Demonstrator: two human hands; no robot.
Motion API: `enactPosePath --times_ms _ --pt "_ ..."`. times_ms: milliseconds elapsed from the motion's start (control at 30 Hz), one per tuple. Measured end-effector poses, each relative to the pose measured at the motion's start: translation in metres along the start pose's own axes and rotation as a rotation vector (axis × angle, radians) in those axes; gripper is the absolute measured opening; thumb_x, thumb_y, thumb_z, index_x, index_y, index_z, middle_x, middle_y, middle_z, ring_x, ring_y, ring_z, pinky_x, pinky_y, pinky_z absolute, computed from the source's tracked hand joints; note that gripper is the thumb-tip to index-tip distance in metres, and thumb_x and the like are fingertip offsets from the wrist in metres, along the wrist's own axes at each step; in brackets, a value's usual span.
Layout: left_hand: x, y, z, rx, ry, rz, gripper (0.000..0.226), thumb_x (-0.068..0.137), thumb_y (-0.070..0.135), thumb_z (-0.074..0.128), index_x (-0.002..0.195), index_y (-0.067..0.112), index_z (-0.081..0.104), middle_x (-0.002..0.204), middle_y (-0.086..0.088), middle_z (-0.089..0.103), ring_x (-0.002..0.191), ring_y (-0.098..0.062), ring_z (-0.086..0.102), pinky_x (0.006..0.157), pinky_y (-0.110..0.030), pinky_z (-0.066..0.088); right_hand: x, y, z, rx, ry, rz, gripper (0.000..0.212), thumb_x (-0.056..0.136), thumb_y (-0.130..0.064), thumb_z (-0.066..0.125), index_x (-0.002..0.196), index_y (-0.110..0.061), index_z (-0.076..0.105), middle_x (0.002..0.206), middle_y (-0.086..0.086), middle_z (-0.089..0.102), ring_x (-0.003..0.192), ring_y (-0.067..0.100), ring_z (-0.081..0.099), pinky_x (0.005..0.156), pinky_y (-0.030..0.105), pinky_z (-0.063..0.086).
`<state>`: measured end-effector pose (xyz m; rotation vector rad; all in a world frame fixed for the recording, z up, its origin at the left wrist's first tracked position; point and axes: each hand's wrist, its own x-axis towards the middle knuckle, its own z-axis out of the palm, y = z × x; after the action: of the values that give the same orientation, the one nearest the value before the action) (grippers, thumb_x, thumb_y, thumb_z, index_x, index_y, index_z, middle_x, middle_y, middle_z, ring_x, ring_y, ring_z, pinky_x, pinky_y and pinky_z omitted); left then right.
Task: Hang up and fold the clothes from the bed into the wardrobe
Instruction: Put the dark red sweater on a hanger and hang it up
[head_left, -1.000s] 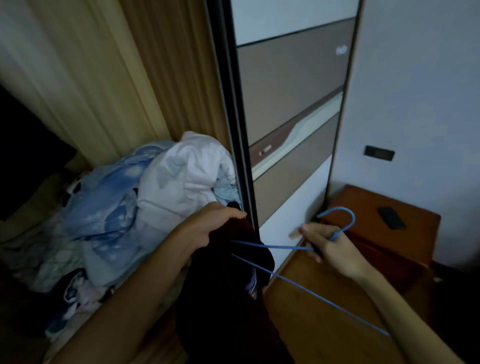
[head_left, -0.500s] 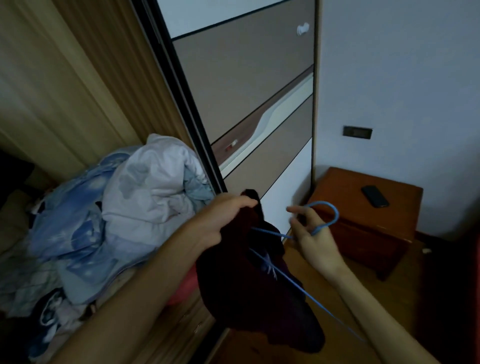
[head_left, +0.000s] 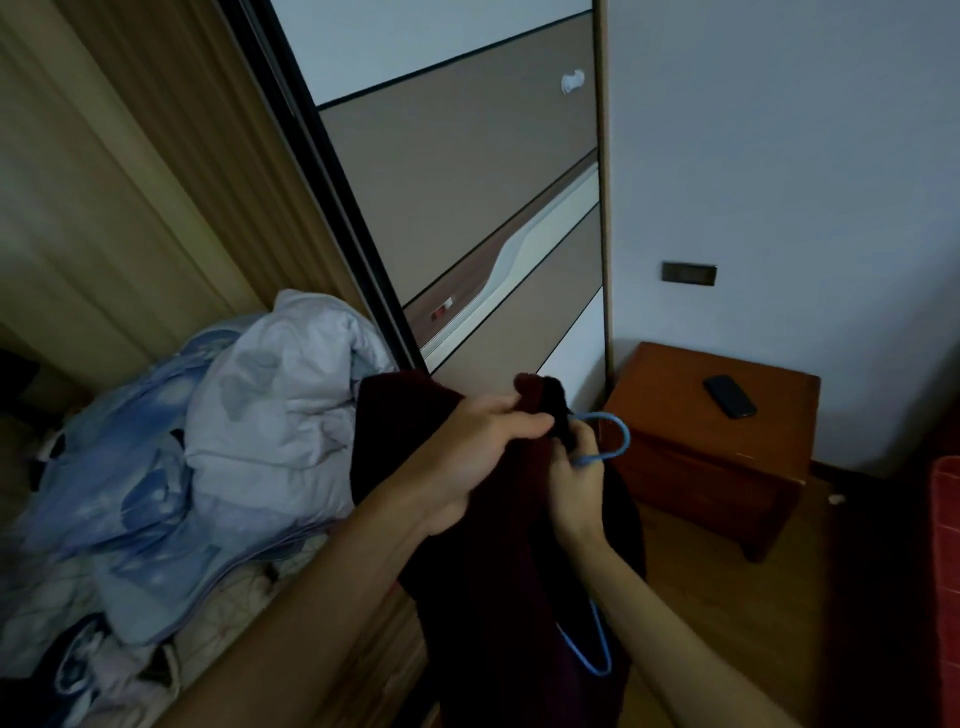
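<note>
A dark maroon garment (head_left: 498, 613) hangs in front of me over a thin blue wire hanger (head_left: 613, 436). My left hand (head_left: 467, 457) grips the garment's top edge near the collar. My right hand (head_left: 571, 483) holds the hanger just below its hook, partly hidden by the cloth. The hanger's lower corner (head_left: 592, 660) pokes out of the fabric lower down. The wardrobe's sliding door (head_left: 467, 208) stands right behind my hands. A heap of blue and white clothes (head_left: 218, 457) lies inside the wardrobe to the left.
A brown wooden nightstand (head_left: 691, 457) stands to the right against the wall, with a black phone (head_left: 729, 396) on top. A dark wall socket (head_left: 689, 273) sits above it. Something red (head_left: 945, 561) shows at the right edge. Wooden floor lies below.
The garment has been pulled further over the hanger, now covering most of it. My two hands have come close together at the hook. The view has shifted slightly left and up.
</note>
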<state>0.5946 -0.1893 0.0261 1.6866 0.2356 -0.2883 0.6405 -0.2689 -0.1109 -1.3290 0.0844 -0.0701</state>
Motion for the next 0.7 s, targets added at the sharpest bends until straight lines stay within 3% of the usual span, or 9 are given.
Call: enactPosePath --times_ms 167,233,300,333,400,467,533,600,700 --pt "-0.018 -0.006 -0.011 0.674 -0.02 0.309 0.016 0.089 0.026 0.064 0.083 0.013 0.069 0.073 -0.005 0.064 0.069 -0.023 0.062 0.066 -0.03 0.044 0.006 -0.043 -0.02 0.195 -0.03 -0.122 0.024 0.102 -0.004 0.045 0.122 -0.01 0.056 0.079 -0.001 0.061 0.069 0.02 0.061 0.066 0.03 0.053" --pt "-0.017 -0.011 -0.022 1.255 0.185 0.603 0.021 0.087 0.045 0.059 0.094 0.03 0.071 0.11 0.001 0.065 0.106 -0.017 0.06 0.087 -0.036 0.045 0.0 -0.061 -0.027 0.233 -0.044 -0.167 0.025 0.102 -0.004 0.043 0.123 -0.009 0.055 0.071 0.001 0.057 0.062 0.023 0.056 0.058 0.025 0.053" --pt "-0.013 -0.01 -0.033 1.561 0.23 0.805 0.034 0.087 0.055 0.051 0.111 0.037 0.067 0.147 -0.007 0.042 0.143 -0.025 0.03 0.114 -0.057 0.02 -0.002 -0.071 -0.03 0.243 -0.051 -0.202 0.024 0.102 -0.002 0.043 0.122 -0.006 0.055 0.065 -0.008 0.061 0.058 0.011 0.059 0.057 0.021 0.053" --pt "-0.009 -0.008 -0.039 1.595 0.188 0.847 0.039 0.089 0.056 0.049 0.12 0.037 0.062 0.147 -0.009 0.039 0.144 -0.026 0.026 0.116 -0.061 0.012 -0.003 -0.074 -0.031 0.248 -0.053 -0.211 0.023 0.102 -0.003 0.044 0.121 -0.006 0.056 0.064 -0.004 0.058 0.058 0.013 0.057 0.057 0.022 0.053" --pt "-0.001 -0.006 -0.052 1.602 0.131 0.904 0.047 0.092 0.058 0.046 0.131 0.035 0.055 0.123 -0.007 0.051 0.123 -0.026 0.046 0.112 -0.057 0.026 -0.003 -0.081 -0.031 0.227 -0.068 -0.232 0.02 0.103 -0.009 0.047 0.118 -0.01 0.059 0.068 0.009 0.046 0.061 0.022 0.05 0.06 0.027 0.052" --pt "0.002 0.0 -0.059 1.587 0.121 0.911 0.048 0.092 0.064 0.044 0.129 0.036 0.054 0.097 0.0 0.05 0.09 -0.021 0.052 0.083 -0.041 0.044 0.001 -0.082 -0.031 0.155 -0.084 -0.274 0.015 0.103 -0.014 0.049 0.112 -0.013 0.06 0.066 0.004 0.046 0.058 0.016 0.05 0.057 0.025 0.05" --pt "0.006 0.002 -0.063 1.561 0.085 0.847 0.045 0.089 0.069 0.043 0.123 0.041 0.052 0.086 0.007 0.044 0.074 -0.015 0.051 0.059 -0.031 0.036 0.005 -0.082 -0.029 0.022 -0.099 -0.301 0.012 0.101 -0.022 0.053 0.107 -0.013 0.059 0.063 -0.008 0.053 0.054 0.005 0.053 0.052 0.022 0.046" --pt "0.013 -0.002 -0.065 1.523 0.037 0.787 0.043 0.087 0.067 0.044 0.125 0.046 0.047 0.081 0.01 0.041 0.068 -0.01 0.047 0.052 -0.03 0.033 0.007 -0.076 -0.03 -0.119 -0.132 -0.324 0.02 0.097 -0.031 0.061 0.108 -0.015 0.056 0.06 -0.005 0.059 0.052 0.006 0.056 0.052 0.021 0.044" --pt "0.02 -0.012 -0.074 1.403 0.043 0.725 0.041 0.09 0.058 0.054 0.129 0.047 0.052 0.08 0.008 0.048 0.065 -0.008 0.049 0.056 -0.038 0.047 -0.004 -0.045 -0.055 -0.406 -0.082 -0.467 0.043 0.09 -0.041 0.069 0.123 -0.02 0.05 0.095 0.001 0.062 0.088 0.007 0.06 0.077 0.018 0.047"
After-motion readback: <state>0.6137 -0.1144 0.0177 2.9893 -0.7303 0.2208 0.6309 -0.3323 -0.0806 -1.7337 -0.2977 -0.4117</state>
